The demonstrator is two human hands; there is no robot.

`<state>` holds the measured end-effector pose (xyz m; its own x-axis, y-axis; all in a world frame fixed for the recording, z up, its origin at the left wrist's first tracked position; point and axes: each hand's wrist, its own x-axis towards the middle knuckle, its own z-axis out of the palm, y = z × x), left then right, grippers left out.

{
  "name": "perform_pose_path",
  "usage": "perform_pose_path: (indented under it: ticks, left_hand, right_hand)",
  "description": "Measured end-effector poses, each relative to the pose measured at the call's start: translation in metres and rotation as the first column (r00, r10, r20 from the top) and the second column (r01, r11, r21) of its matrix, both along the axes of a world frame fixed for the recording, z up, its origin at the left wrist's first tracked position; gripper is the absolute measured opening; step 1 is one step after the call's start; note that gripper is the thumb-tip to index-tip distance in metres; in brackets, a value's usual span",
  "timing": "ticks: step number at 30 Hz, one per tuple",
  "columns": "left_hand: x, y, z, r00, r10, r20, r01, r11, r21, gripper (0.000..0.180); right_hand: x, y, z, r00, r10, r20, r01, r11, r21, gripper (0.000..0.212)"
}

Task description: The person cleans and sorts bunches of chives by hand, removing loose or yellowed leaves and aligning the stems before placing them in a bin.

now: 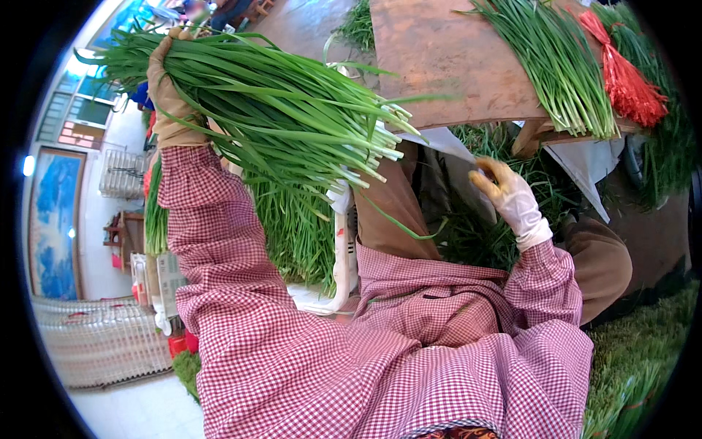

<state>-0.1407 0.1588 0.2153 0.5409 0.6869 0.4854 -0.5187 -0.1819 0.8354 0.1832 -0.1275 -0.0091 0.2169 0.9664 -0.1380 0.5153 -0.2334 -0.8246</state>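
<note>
Checked red-and-white smock (351, 366) lies nearest, its sleeves running out to two gloved hands. The left hand (175, 99) does the carrying: its grip is clenched round the leafy end of a thick bunch of long green stalks (270, 102), raised left of the wooden table (453, 66), pale cut ends fanned to the right and no tie showing. The right hand (508, 194) hangs just off the table's near edge, its grip half curled, with nothing to be seen in it. Farther out, on the table, lies another bunch (559, 66), pale ends toward the person, and beside it a bundle of red strands (636, 95); loose greens (541, 172) lie below. The step in hand looks like gathering and evening the raised bunch. The next move would seem to call for the right hand at the pale ends, levelling them gently, while the left grip stays firm enough that no outer leaves slip away
</note>
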Motion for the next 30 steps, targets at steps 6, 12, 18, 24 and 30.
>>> perform_pose_path:
  ticks: [6,12,18,24,30]
  left_hand:
    - [0.046,-0.035,-0.006,0.956,0.284,0.070,-0.287,0.957,0.033,0.025]
    - [0.072,-0.091,0.005,0.987,0.089,0.134,-0.092,0.995,0.022,0.022]
    - [0.088,-0.114,-0.001,0.951,0.291,0.105,-0.300,0.950,0.081,0.026]
    - [0.100,-0.116,0.005,0.833,0.549,0.072,-0.553,0.817,0.162,0.031]
    - [0.114,-0.122,0.000,0.936,0.325,0.139,-0.340,0.934,0.110,0.027]
  right_hand:
    - [-0.055,0.050,0.032,0.631,0.136,-0.764,0.050,0.975,0.216,0.045]
    - [-0.063,0.071,0.025,0.424,0.078,-0.902,0.174,0.971,0.165,0.026]
    - [-0.059,0.068,0.025,0.355,0.029,-0.934,0.250,0.960,0.125,0.023]
    - [-0.054,0.067,0.019,0.424,0.081,-0.902,0.251,0.947,0.203,0.018]
    - [-0.045,0.074,0.018,0.275,0.055,-0.960,0.170,0.980,0.104,0.024]
